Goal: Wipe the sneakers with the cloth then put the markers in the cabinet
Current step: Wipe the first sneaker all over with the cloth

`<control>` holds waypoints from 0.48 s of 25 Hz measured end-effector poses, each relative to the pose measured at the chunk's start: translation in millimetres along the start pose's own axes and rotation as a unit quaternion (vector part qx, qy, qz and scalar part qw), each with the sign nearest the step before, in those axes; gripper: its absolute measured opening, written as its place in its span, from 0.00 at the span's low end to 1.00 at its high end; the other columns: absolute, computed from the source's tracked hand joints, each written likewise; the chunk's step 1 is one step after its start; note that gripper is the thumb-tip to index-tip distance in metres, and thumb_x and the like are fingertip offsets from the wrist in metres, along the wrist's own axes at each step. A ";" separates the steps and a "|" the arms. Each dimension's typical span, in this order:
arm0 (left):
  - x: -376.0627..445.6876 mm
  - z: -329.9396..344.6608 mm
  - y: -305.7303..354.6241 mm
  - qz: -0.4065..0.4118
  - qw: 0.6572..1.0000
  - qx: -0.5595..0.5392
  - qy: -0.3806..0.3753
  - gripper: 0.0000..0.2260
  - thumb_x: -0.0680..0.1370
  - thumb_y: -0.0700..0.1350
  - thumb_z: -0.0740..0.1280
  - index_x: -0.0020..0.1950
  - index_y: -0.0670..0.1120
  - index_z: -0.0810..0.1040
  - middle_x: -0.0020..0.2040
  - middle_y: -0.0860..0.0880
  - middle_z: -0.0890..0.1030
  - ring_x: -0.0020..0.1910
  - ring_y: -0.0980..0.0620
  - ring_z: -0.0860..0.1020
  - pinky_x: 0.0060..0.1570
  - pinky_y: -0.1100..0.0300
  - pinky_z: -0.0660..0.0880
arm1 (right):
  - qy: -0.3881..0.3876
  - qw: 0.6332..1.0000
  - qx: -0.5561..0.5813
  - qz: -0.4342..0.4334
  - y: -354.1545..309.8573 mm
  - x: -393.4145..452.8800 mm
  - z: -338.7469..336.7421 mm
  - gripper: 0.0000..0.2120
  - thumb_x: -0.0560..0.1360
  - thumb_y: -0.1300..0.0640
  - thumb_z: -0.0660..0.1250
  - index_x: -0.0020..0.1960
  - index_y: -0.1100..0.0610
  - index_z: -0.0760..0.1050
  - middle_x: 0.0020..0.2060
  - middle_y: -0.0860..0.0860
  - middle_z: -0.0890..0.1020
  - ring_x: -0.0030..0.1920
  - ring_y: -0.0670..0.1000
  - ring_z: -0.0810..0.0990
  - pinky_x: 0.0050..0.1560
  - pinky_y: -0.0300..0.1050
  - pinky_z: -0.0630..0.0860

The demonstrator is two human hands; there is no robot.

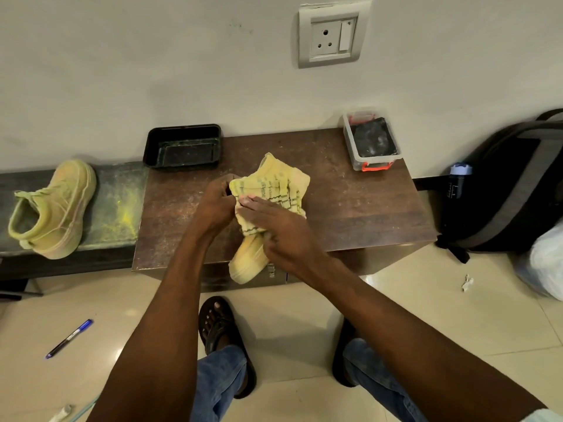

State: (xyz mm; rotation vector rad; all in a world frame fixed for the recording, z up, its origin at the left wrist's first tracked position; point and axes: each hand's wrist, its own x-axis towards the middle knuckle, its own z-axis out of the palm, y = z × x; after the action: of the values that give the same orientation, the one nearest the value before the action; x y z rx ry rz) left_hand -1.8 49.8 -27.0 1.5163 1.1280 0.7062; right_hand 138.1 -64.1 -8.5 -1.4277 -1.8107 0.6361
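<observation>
Wiping is under way in the head view: your left hand (217,202) grips the upper of one sneaker (248,263) on the brown cabinet top (350,208), while your right hand (274,226) presses the yellow cloth (274,184) against it, fingers closed on the fabric. That shoe looks dusty yellow, its toe overhanging the front edge. A second sneaker (54,208), equally powdered, waits on the low bench to your left, apparently unwiped. One blue marker (69,339) lies on the floor, so stowing remains.
</observation>
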 end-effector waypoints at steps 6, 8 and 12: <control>-5.3 -0.5 8.0 -0.033 0.999 -0.038 -0.001 0.06 0.77 0.39 0.68 0.40 0.45 0.75 0.35 0.46 0.73 0.32 0.51 0.70 0.32 0.59 0.68 | 0.119 0.974 -0.041 0.190 43.2 6.8 -34.0 0.32 0.66 0.73 0.57 0.69 0.58 0.70 0.70 0.54 0.70 0.72 0.51 0.65 0.72 0.50 0.64; -5.4 2.7 10.0 -0.030 0.999 -0.032 0.007 0.06 0.76 0.38 0.69 0.40 0.45 0.75 0.35 0.46 0.75 0.32 0.52 0.71 0.32 0.59 0.69 | 0.089 0.987 -0.041 0.124 23.4 3.7 -19.5 0.30 0.66 0.72 0.57 0.68 0.61 0.71 0.68 0.55 0.72 0.72 0.51 0.65 0.73 0.50 0.62; -4.6 -0.9 5.8 -0.047 0.997 -0.045 0.042 0.05 0.69 0.36 0.69 0.40 0.43 0.75 0.35 0.43 0.75 0.33 0.49 0.72 0.33 0.57 0.70 | -0.054 0.996 -0.069 -0.035 9.0 -3.1 -8.2 0.31 0.64 0.70 0.56 0.66 0.59 0.74 0.67 0.53 0.75 0.70 0.49 0.69 0.71 0.40 0.62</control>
State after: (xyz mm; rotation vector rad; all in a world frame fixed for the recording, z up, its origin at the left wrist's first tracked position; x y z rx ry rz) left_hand -2.6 46.1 -20.6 1.3586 1.2067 0.7522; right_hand 150.3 -65.3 -11.1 -1.4360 -2.0138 0.5718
